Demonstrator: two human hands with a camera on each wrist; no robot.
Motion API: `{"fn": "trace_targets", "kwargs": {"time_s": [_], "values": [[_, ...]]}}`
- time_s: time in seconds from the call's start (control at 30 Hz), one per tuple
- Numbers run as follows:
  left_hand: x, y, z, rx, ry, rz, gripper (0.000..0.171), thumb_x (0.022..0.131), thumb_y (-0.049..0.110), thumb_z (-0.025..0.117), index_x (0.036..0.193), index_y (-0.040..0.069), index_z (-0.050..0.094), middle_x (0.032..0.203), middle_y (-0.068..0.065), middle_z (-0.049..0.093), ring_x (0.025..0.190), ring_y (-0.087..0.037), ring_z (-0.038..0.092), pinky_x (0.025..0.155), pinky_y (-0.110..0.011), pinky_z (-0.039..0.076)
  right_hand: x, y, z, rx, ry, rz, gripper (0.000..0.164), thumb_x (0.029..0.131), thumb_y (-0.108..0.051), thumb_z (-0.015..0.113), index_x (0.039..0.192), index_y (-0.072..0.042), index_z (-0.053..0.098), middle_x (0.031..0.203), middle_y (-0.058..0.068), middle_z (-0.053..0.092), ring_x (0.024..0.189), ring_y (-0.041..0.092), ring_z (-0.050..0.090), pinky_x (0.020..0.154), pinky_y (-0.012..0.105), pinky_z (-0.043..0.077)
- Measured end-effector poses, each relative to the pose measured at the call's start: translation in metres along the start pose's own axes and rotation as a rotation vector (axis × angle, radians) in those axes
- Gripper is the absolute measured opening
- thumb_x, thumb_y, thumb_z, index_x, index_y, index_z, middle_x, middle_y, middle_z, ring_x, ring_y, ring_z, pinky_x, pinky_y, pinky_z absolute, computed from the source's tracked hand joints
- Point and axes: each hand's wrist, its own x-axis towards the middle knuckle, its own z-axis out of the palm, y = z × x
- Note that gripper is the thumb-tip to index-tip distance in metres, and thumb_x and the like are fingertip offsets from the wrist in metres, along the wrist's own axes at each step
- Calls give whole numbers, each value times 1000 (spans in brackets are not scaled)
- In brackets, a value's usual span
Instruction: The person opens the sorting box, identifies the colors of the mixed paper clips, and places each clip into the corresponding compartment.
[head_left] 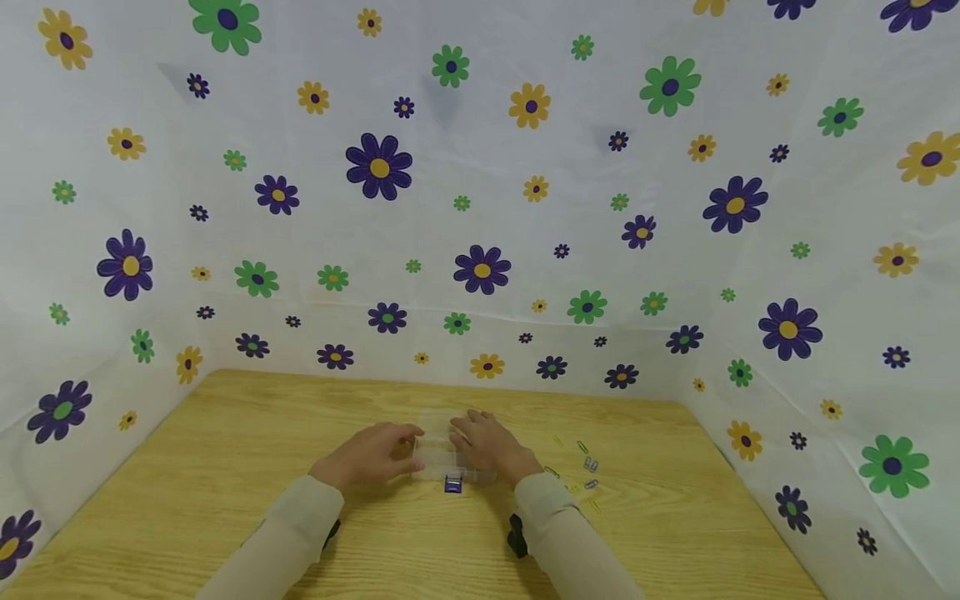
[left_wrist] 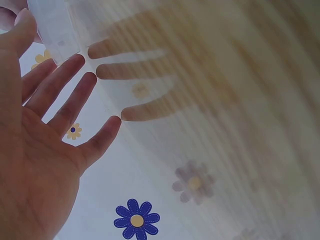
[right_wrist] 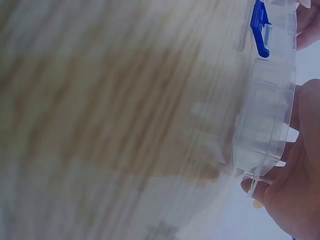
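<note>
A clear, hard plastic box, cut into straight-walled compartments, sits on the table between the hands, a glossy blue latch jutting from its near edge. The left hand is at its left end, released, fingers loosely extended, their tips meeting reflections on the smooth surface. The right hand lies over the box's right part; whether it grasps the rim I cannot tell. To its right are scattered slim, looped clips, green, yellow and bluish. Pale cloth sleeves wrinkle softly. Behind hangs a creased white sheet printed with round-petalled flowers.
</note>
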Motion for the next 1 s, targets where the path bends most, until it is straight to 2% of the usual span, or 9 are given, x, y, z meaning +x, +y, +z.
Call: {"fn": "trace_targets", "kwargs": {"time_s": [0.23,0.47,0.63,1.0], "values": [[0,1,-2,-4,2,-13,63,95,49,71,138,4,61,127,-13,71,118,-32,66,107,-55,50,0,-1,0,-23,-17,8,46,113,-35,36,150,-14,53,159,11,50,153,34,39,127,51,30],[-1,1,-1,-1,13,-22,64,92,51,73,135,4,63,122,-10,71,112,-28,66,104,-52,53,0,-1,-1,-18,-25,13,46,113,-36,34,149,-15,53,159,11,49,153,35,38,127,52,30],[-2,3,-2,33,9,-33,65,90,55,74,133,6,64,119,-9,71,109,-26,66,101,-52,54,0,0,0,-4,-29,3,46,113,-36,34,149,-14,52,160,14,48,152,38,38,125,54,32],[-2,0,-5,42,7,18,69,90,55,73,134,3,64,127,-15,72,119,-34,67,107,-56,51,-2,2,-1,14,-34,36,47,113,-39,35,151,-16,51,162,14,45,152,39,38,124,55,34]]}}
